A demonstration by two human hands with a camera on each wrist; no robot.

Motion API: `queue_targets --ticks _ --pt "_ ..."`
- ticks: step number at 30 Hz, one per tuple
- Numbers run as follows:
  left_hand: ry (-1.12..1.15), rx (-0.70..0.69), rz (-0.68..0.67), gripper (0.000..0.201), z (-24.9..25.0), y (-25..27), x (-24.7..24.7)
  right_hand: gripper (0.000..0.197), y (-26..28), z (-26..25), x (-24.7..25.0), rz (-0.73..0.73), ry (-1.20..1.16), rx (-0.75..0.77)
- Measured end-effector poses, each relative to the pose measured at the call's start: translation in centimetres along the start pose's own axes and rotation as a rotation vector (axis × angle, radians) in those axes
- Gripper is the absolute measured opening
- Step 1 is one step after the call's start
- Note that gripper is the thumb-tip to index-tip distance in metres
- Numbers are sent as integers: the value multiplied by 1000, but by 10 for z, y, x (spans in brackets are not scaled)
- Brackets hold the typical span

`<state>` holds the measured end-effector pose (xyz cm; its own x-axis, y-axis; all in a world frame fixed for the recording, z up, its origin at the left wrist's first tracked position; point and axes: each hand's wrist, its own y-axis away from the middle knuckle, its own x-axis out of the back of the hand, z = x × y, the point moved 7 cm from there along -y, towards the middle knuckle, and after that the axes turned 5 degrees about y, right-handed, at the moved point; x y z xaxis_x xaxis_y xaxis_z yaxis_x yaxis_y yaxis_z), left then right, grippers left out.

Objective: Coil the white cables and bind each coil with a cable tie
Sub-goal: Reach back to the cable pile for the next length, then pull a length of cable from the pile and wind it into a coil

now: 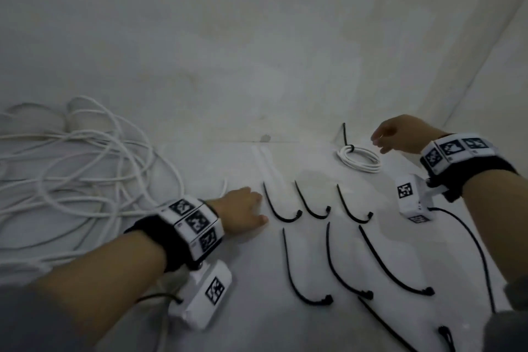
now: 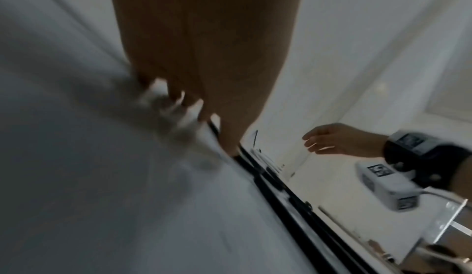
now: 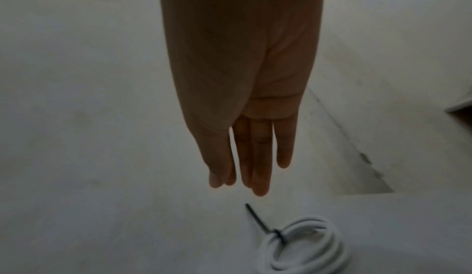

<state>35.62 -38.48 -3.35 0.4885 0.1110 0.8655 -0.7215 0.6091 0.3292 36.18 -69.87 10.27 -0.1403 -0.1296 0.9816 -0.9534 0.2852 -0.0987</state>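
Far left of the left hand: loose tangle of thin white round cable (image 1: 77, 168), uncoiled, sprawled over the pale grey floor (image 1: 257, 71), one strand end reaching just beside the hand's outer edge. Left hand (image 1: 243, 213) is low on the floor, palm down; head view shows knuckles and thumb only, left wrist view is blurred with fingertips (image 2: 178, 98) on something whitish, so whether it's gripping anything, can't tell. Wrist carries a black strap with white marker-tag blocks (image 1: 194, 226). Just ahead and right of that hand: a flat translucent white strip (image 1: 267, 166) on the floor. Right of the hand, between the two hands: loose black plastic cable ties, curved, unfastened, near row of three (image 1: 314, 204) just beside the left thumb, further row of longer ones (image 1: 331, 266) closer to the person's body, more at the bottom edge. Ahead of those, just below and left of the right hand: finished coil of white cable (image 1: 361, 158), flat on the floor, bound at its left side by a black cable tie (image 1: 347, 137) whose tail sticks up away from the coil. Right hand (image 1: 400, 134) hovers above the coil, apart from it, fingers (image 3: 260, 157) straight and together, released, holding nothing. Same strap and tag rig on the right wrist (image 1: 454, 151), black lead (image 1: 471, 240) trailing from it.
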Motion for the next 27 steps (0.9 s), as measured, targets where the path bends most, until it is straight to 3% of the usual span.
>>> queue_targets --ticks 7,14,21,27 --pt "99 -128 125 37 -3 100 73 11 77 -145 17 -84 -99 320" --pt "25 -76 133 28 -44 192 45 13 175 -280 -54 -357 20 659" --pt "-51 -13 164 34 -71 219 -4 40 231 -333 -130 -475 282 754" --pt "-81 -18 281 33 -72 218 -15 27 242 -340 -137 -404 229 765"
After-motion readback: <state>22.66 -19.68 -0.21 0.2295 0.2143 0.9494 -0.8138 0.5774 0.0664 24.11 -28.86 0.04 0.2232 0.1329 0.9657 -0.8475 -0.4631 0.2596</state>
